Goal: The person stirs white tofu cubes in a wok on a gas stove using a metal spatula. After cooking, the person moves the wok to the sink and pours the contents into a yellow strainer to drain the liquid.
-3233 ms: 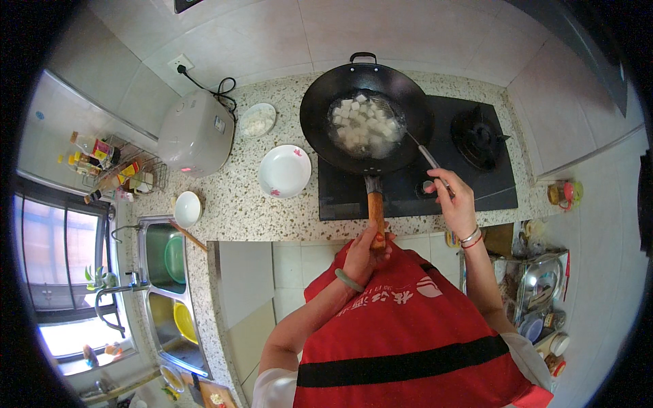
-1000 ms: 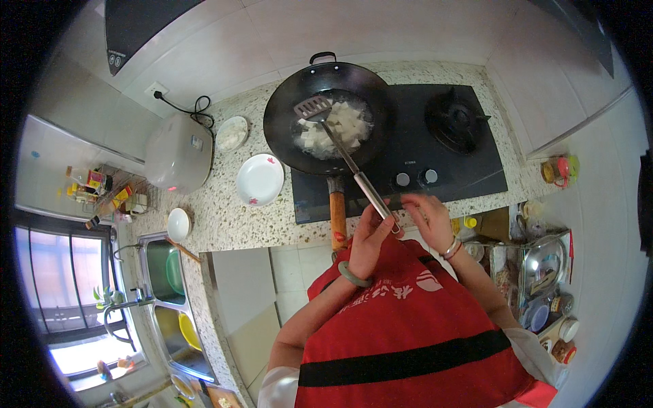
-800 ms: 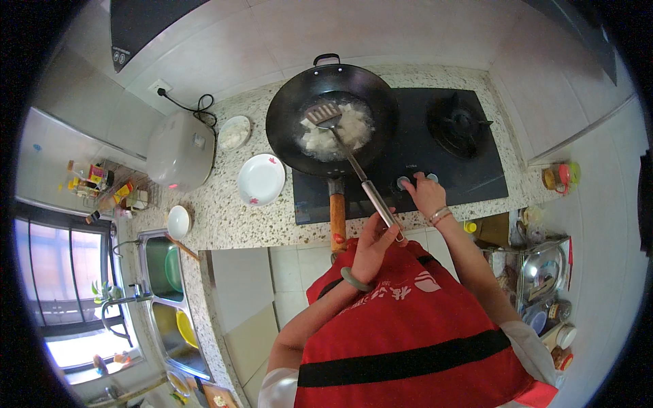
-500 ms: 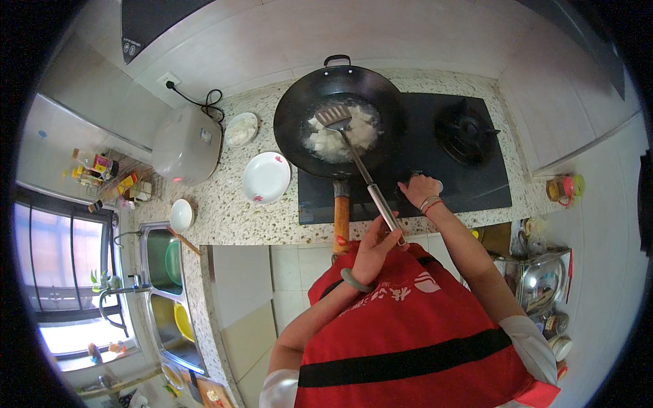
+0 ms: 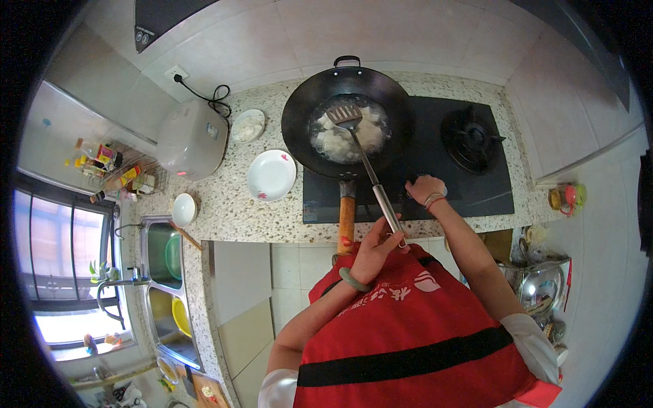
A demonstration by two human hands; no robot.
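Note:
A black wok [image 5: 309,146] with a wooden handle [image 5: 347,219] sits over the left side of the black glass hob [image 5: 435,153]. White chunks of food [image 5: 347,144] lie in bubbling liquid inside it. My left hand [image 5: 373,255] is closed on the metal handle of a slotted spatula [image 5: 366,164], whose head is over the chunks. My right hand [image 5: 427,188] is closed at a hob control knob near the front edge, its fingers bent around it; the knob is mostly hidden.
Left of the wok are a white plate [image 5: 272,178], a small dish of white food [image 5: 247,125], a bowl [image 5: 183,211] with a wooden stick beside it, and a pale rice cooker [image 5: 194,139]. The right burner [image 5: 471,139] is bare. A double sink [image 5: 165,262] lies at left.
The whole view has shifted slightly, moving the counter a little rightward in the picture. Both hands keep about the same places, left on the spatula and right at the knob.

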